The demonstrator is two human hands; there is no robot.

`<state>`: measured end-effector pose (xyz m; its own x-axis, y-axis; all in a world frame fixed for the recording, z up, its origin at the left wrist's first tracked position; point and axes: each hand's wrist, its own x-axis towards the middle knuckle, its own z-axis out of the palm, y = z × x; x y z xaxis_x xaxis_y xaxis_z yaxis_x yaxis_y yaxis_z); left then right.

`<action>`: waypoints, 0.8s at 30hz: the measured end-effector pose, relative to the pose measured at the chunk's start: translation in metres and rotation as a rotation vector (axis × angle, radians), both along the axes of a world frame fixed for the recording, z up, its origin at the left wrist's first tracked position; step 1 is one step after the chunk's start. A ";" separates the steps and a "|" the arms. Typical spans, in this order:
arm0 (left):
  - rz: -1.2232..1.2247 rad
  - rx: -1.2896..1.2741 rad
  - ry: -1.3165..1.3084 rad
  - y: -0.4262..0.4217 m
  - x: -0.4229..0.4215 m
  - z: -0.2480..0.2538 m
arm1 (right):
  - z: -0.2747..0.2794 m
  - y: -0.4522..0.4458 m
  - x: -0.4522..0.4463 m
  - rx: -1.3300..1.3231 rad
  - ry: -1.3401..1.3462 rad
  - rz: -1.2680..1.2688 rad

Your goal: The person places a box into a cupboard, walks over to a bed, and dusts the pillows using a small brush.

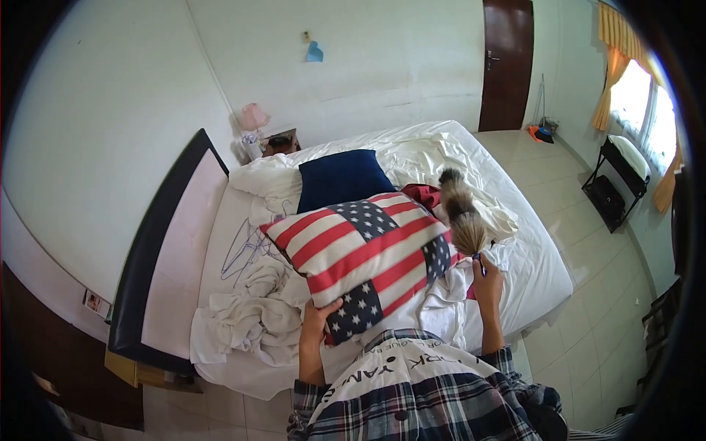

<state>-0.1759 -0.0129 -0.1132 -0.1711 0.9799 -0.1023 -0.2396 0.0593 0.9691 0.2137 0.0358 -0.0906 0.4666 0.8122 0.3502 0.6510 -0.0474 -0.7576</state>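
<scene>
My left hand (317,323) grips the near left corner of a cushion (371,253) with a stars and red-and-white stripes pattern. The cushion is tilted up off the bed. In my right hand (487,285) is the blue handle of a feather duster (466,220), its brown, grey and black feathers pointing up and away from me beside the cushion's right edge. Behind the patterned cushion lies a dark blue cushion (342,178). A dark red cloth (422,194) shows partly between the cushion and the duster.
The bed (540,283) has a white sheet and a dark-framed headboard (176,257) on the left. Crumpled white cloths (254,323) and several wire hangers (241,250) lie on it. Beyond are a nightstand (283,140) with a pink lamp (254,116), a door (506,62) and a black rack (614,187).
</scene>
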 end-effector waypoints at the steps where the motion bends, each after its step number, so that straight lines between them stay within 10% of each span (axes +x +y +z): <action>1: -0.009 0.039 0.040 -0.008 0.005 0.000 | -0.001 0.001 0.004 0.063 -0.047 0.013; 8: -0.044 -0.247 0.223 -0.072 -0.006 -0.138 | 0.017 -0.009 -0.021 0.119 0.137 0.257; 17: 0.019 -0.260 0.148 -0.096 -0.024 -0.231 | -0.027 -0.012 -0.105 -0.467 -0.105 1.458; 20: 0.025 -0.216 0.150 -0.090 -0.027 -0.237 | -0.011 -0.004 -0.101 -0.448 -0.337 1.473; 24: 0.065 -0.206 0.171 -0.085 -0.016 -0.218 | -0.035 0.007 -0.083 -0.306 0.079 1.045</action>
